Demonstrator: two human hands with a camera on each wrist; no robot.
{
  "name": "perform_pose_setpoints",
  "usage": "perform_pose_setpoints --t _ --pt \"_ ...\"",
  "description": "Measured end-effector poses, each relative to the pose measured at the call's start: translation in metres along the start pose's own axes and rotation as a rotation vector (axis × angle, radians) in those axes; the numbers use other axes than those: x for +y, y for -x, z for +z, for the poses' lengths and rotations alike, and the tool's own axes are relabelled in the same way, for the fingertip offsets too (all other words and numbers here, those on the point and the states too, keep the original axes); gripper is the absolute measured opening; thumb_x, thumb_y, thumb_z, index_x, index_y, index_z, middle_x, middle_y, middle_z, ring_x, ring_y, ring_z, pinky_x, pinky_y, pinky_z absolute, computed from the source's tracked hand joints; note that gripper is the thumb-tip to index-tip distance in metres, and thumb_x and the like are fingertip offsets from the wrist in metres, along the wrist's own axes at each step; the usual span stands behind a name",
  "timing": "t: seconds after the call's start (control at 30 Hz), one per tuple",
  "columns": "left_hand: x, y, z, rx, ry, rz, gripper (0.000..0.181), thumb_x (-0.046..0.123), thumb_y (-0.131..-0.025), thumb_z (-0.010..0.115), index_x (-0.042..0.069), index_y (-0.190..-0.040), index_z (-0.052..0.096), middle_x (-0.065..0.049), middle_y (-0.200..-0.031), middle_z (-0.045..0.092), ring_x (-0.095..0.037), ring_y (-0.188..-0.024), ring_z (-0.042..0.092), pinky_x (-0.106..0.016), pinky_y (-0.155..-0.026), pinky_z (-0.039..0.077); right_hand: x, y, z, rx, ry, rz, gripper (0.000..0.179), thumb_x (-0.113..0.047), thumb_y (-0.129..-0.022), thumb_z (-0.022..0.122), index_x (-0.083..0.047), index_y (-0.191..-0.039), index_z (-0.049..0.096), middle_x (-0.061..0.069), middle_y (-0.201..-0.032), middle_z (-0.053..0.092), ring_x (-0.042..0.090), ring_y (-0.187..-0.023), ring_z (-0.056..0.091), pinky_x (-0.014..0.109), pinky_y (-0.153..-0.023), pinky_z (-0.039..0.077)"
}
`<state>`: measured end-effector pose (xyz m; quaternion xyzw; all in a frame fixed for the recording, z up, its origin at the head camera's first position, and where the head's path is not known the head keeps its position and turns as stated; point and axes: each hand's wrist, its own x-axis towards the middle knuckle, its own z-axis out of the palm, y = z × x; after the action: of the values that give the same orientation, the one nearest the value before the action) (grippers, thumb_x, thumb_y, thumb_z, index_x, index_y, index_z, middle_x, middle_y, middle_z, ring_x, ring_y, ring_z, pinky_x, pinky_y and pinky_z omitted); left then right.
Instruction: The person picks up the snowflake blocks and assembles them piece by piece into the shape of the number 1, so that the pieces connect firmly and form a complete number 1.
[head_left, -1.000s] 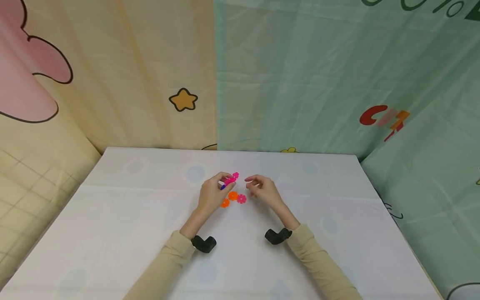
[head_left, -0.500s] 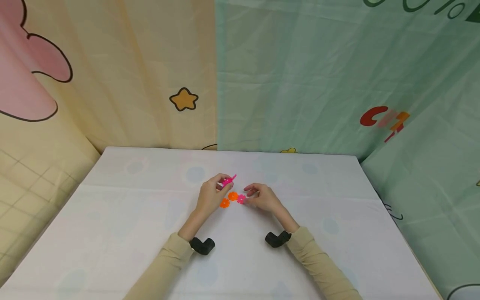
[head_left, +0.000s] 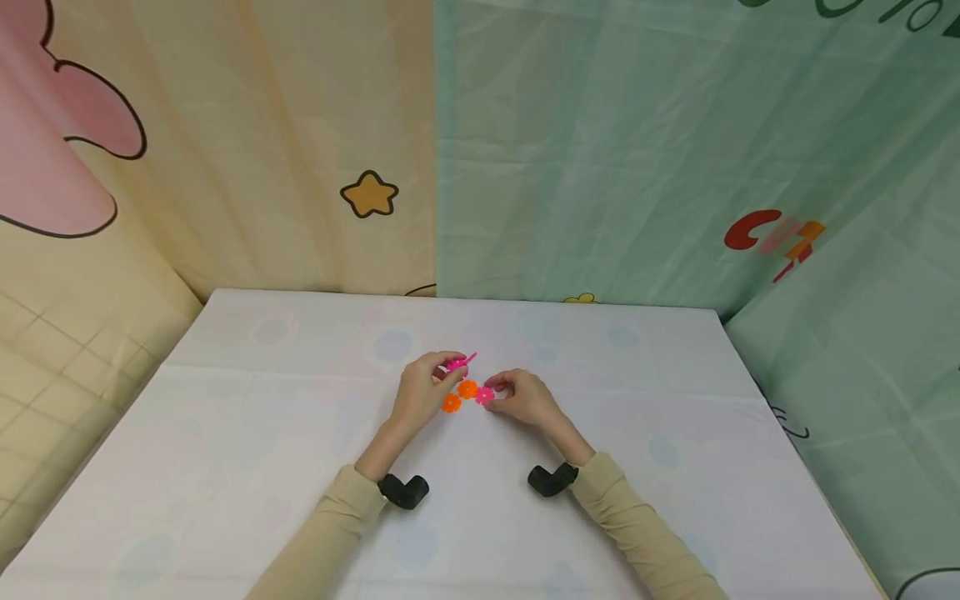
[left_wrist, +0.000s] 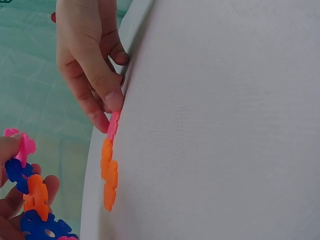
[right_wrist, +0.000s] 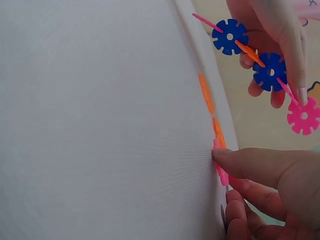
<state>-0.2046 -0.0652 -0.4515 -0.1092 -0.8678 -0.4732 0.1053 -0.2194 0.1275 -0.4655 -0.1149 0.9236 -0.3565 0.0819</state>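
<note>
My left hand point(head_left: 422, 390) pinches a chain of notched plastic snowflake discs. In the right wrist view the chain shows blue discs point(right_wrist: 270, 72), an orange disc point(right_wrist: 250, 53) and pink discs point(right_wrist: 304, 116), slotted together at angles. Thumb and fingers of my right hand point(head_left: 528, 397) pinch a loose pink snowflake disc point(head_left: 485, 396) at the table surface. Beside it, on the left, lies an orange snowflake disc point(head_left: 468, 389), with a second orange disc point(head_left: 451, 403) a little nearer me. In the head view my left fingers hide much of the chain.
The table point(head_left: 300, 467) wears a white cloth with faint pale dots. Behind it hang a yellow curtain point(head_left: 300, 125) and a green curtain point(head_left: 600, 150). A black wrist camera point(head_left: 405, 492) sits at my left wrist, another black camera point(head_left: 552, 480) at my right.
My right hand has come down and slightly left onto the loose pink disc and now pinches it. The left hand has turned the chain a little; its blue part no longer shows from the head.
</note>
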Motion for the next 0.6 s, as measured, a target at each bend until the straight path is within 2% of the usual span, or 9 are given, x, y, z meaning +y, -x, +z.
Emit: perform_pose_setpoints --t 0.33,0.6 --pt "0.0001 -0.0018 -0.0001 -0.010 -0.008 0.002 0.028 0.021 -0.089 0.069 0.009 -0.114 0.069 -0.006 -0.097 0.071 -0.018 -0.082 0.061 -0.015 -0.062 0.050 0.0016 -0.0008 -0.0018 0.032 -0.054 -0.004 0.027 -0.014 -0.078 0.079 -0.008 -0.099 0.065 0.004 -0.087 0.065 0.015 -0.070 0.050 0.024 -0.063 0.042" --pt "0.0009 -0.0019 -0.0006 -0.033 0.010 -0.029 0.028 0.022 -0.090 0.068 0.009 -0.115 0.069 -0.005 -0.094 0.072 -0.018 -0.080 0.060 -0.016 -0.058 0.049 0.0046 -0.0003 -0.0057 0.016 -0.130 0.017 0.019 -0.015 -0.085 0.072 -0.006 -0.101 0.067 0.005 -0.085 0.064 0.014 -0.068 0.052 0.023 -0.060 0.045"
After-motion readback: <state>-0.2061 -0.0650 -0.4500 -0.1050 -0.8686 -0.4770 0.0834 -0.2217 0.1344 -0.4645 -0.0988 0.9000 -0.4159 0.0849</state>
